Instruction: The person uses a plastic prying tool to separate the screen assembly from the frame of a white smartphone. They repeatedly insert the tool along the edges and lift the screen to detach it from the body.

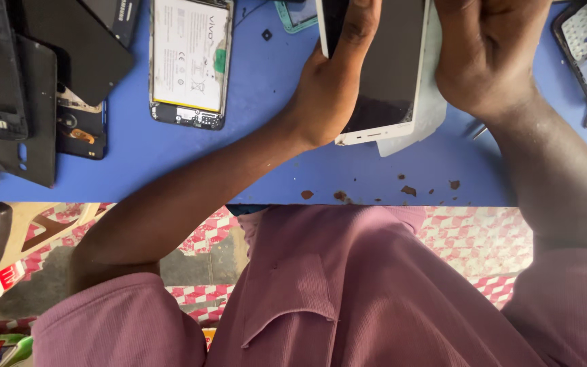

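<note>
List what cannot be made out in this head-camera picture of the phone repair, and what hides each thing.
- Top of the white phone: cut off by the upper edge.
- Right hand fingertips: cut off by the same edge.
- Phone's left side: covered by the left hand.
- Opened phone small parts: too small to tell.
- Blue table near edge: partly hidden by arms.

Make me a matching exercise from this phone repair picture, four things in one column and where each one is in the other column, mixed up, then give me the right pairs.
Things:
1. white-edged phone
2. opened phone with its white battery showing
3. black back covers
4. brown crumbs

Places:
A. piled at the far left of the blue table
B. scattered along the table's near edge
C. held between the left hand and the right hand
D. lying flat on the table, left of the left hand, untouched

Pairs: 1-C, 2-D, 3-A, 4-B
</note>
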